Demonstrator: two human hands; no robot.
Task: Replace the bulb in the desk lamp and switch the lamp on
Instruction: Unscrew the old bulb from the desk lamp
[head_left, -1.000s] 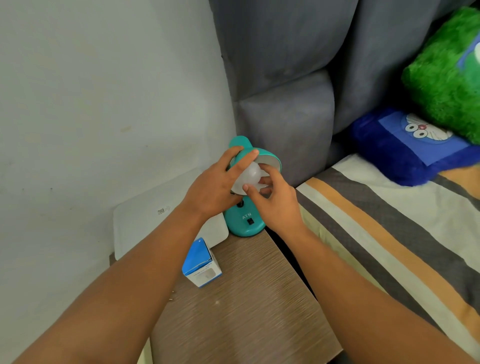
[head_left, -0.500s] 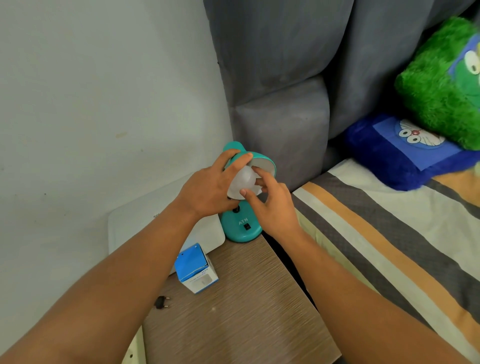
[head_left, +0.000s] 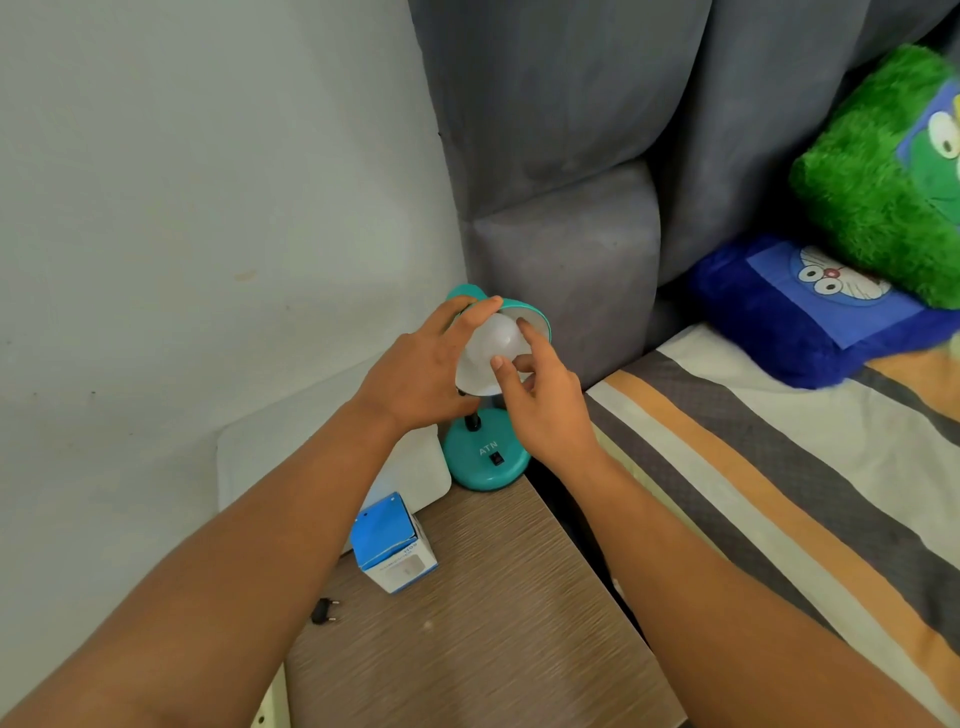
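White bulb (head_left: 488, 343) seated in teal desk lamp (head_left: 485, 457) shade, at far corner of counter (head_left: 493, 597). Bulb axis tilts up toward viewer. Left hand (head_left: 421, 379) cups shade from left, fingers curled round its back. Right hand (head_left: 540, 400) nearer bulb: thumb and forefinger part-open, tips touching the dome, twist looks underway. Switch on base, below right wrist.
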